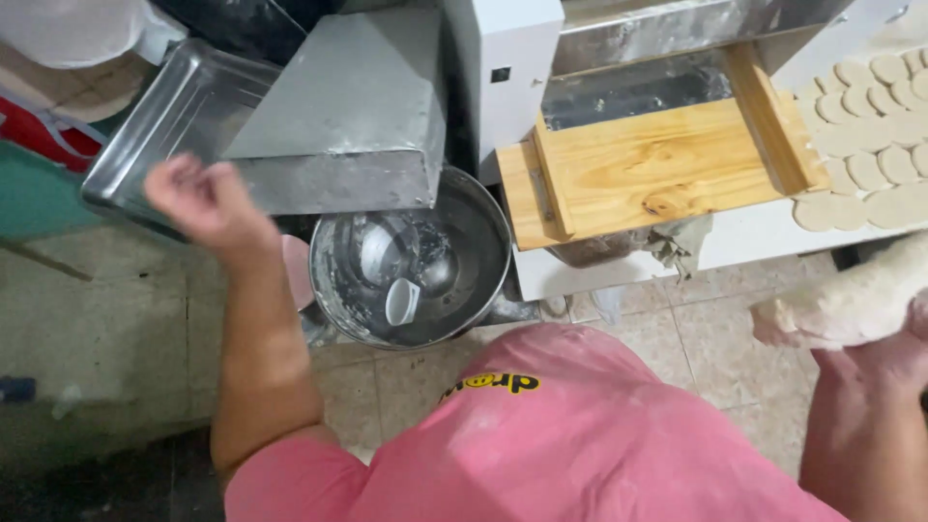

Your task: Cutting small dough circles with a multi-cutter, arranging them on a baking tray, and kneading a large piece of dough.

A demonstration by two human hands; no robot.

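The dough lump (851, 300) could sag off and drop to the tiled floor (715, 348), since it rests on the right hand (894, 343) with much of its bulk overhanging to the left (a soft, floury mass, hard to hold). The fingers lie under it, mostly hidden, so how tightly they close I cannot tell. The left hand (198, 198) hangs loosely curled and holds nothing, just beside the metal tray (159, 126), near the steel bowl (411, 256) with its small white scoop (401, 302).
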